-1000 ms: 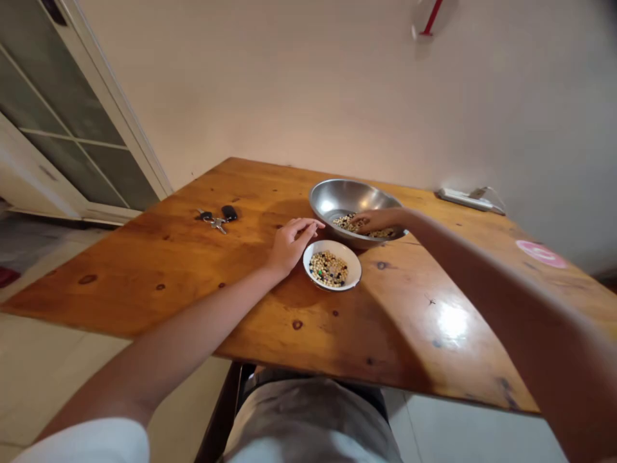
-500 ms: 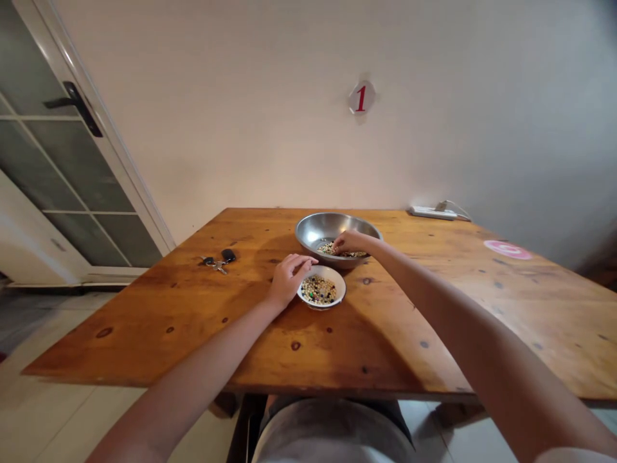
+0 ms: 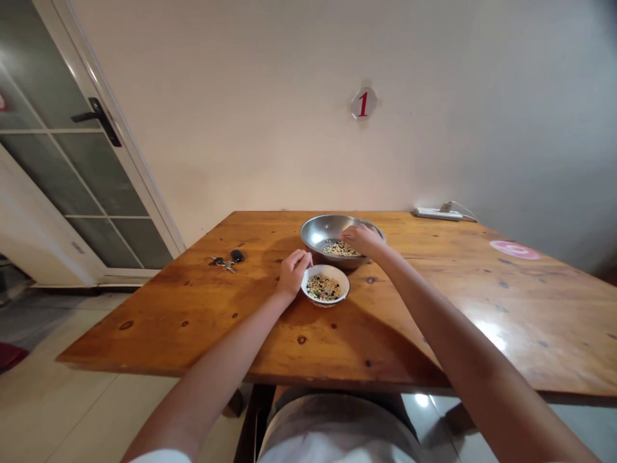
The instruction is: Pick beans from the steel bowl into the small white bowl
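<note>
A small white bowl [image 3: 348,287] with a dark rim holds mixed pale, black and a few coloured beads or beans [image 3: 324,287]. At its upper left rim, my left hand [image 3: 293,272] has its fingers bent together; what they hold, if anything, is too small to see. Behind stands a wide metal bowl [image 3: 315,226] with similar small pieces [image 3: 341,249] at its bottom. My right hand [image 3: 362,238] reaches over that bowl's right side, above the pieces, with fingers curled and tips closed. Whether something sits between them is hidden.
Keys with a black fob [image 3: 236,256] lie on the wooden table [image 3: 193,347] at the left. A white power strip [image 3: 438,213] with a plug sits by the wall, and a round pink sticker [image 3: 515,249] is at the right. A door [image 3: 87,161] stands beyond the left side.
My right hand has risen a little from the pieces in the metal bowl, showing more of them. My left fingers have drawn together near the small bowl's rim. The view has shifted slightly.
</note>
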The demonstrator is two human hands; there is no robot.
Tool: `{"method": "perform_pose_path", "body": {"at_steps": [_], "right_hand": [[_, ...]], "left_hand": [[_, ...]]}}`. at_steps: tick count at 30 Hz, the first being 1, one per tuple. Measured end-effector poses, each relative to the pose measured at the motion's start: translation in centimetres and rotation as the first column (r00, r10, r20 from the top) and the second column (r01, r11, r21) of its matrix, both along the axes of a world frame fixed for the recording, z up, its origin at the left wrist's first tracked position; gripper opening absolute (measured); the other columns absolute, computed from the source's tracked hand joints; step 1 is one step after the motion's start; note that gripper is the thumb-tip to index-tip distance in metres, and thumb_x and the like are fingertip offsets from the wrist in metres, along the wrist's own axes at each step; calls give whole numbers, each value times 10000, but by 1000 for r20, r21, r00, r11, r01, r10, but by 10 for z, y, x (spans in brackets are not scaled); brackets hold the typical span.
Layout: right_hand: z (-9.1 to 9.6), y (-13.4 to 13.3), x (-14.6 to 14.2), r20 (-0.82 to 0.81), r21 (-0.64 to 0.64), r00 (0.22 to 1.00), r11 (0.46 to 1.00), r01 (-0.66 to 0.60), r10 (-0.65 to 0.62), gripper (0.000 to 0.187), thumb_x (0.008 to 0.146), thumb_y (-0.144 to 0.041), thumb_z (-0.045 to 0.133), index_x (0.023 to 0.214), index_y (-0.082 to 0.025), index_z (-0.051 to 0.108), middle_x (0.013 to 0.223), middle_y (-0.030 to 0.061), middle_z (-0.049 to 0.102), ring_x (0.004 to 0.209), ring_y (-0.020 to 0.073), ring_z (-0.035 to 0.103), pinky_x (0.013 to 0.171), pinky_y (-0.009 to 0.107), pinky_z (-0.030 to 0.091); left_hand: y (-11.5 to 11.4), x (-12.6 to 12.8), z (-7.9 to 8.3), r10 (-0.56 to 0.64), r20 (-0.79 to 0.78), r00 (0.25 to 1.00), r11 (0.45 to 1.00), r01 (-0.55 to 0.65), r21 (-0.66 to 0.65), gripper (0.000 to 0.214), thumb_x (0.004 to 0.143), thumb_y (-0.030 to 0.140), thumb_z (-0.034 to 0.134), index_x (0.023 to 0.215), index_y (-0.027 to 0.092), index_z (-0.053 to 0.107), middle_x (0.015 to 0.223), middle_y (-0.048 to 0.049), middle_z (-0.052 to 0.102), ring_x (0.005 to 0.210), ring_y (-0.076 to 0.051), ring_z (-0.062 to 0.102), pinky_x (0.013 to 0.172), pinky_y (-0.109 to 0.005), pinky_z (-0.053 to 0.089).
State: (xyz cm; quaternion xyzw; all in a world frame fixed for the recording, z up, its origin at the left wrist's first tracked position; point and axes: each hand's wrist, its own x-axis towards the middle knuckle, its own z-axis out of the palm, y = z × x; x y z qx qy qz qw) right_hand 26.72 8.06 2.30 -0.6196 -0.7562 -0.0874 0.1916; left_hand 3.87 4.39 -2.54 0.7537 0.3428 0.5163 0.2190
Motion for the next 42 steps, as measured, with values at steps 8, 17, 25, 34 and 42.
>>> {"method": "perform_pose_path", "body": {"at_steps": [8, 17, 25, 34, 42], "right_hand": [[-14, -24, -9, -252, 327, 956, 943, -61, 150, 413, 926, -202, 320, 1236, -230, 591, 987, 92, 619, 909, 207, 597, 814, 339, 465], [-23, -69, -45, -271, 443, 916, 883, -154, 296, 284, 937, -336, 426, 1005, -296, 699, 822, 59, 612, 852, 234, 584, 799, 395, 468], [-32, -76, -53, -328, 478, 823, 833, -279, 463, 260, 903, -276, 494, 1037, -370, 696, 804, 30, 623, 787, 209, 585, 742, 374, 502], [-36, -82, -60, -428, 438, 813, 877, -196, 395, 163, 855, -300, 590, 904, -297, 746, 791, 12, 690, 704, 162, 631, 666, 297, 502], [-39, -80, -57, -322, 483, 872, 856, -182, 367, 179, 866, -255, 580, 929, -277, 746, 812, 12, 705, 706, 139, 640, 660, 255, 483]], "left_hand": [[-10, -1, 7, -27, -121, 992, 997, 35, 68, 307, 911, 320, 401, 661, 195, 530, 724, -23, 584, 759, -160, 555, 765, -294, 439], [-12, -6, 9, -53, -254, 966, 987, 89, 134, 335, 916, 332, 400, 631, 200, 516, 678, -28, 560, 737, -177, 515, 751, -318, 401], [-6, -24, 20, -57, -423, 904, 954, 174, 243, 342, 929, 368, 388, 673, 197, 537, 738, -32, 572, 780, -176, 503, 768, -315, 377], [-10, -29, 28, 45, -626, 778, 910, 227, 347, 294, 940, 328, 383, 822, 185, 611, 777, -21, 633, 783, -164, 525, 756, -320, 327], [-11, -29, 27, 50, -632, 774, 890, 253, 380, 273, 920, 293, 413, 776, 178, 614, 727, -2, 623, 755, -146, 521, 753, -309, 334]]}}
